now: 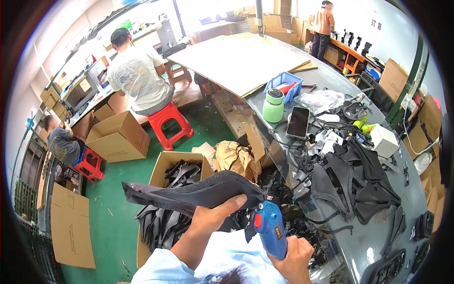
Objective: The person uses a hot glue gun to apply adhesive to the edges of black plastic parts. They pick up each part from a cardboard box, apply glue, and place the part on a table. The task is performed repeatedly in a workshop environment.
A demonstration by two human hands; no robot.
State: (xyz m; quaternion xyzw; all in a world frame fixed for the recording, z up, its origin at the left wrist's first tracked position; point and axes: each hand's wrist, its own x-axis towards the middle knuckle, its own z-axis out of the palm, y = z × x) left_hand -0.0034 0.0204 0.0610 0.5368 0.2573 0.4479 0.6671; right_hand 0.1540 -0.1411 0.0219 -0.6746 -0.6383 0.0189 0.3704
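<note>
My left hand (213,217) is closed around a long, curved black padded fabric piece (182,194), with the thumb on top. The piece stretches out to the left, and its right end comes close to the head of a blue handheld power tool (273,232). A red button shows on that tool's side. My right hand (294,259) grips the tool's lower end. Whether the tool's head touches the fabric I cannot tell. Beneath my left hand, a heap of similar black pieces (163,229) fills a cardboard box (143,246).
On the grey table (340,246) at right lie black fabric pieces (331,187), a phone (298,122), a green bottle (273,106) and a blue basket (286,80). One person (139,75) sits on a red stool (171,124); two others are farther off. An open carton (118,139) stands left.
</note>
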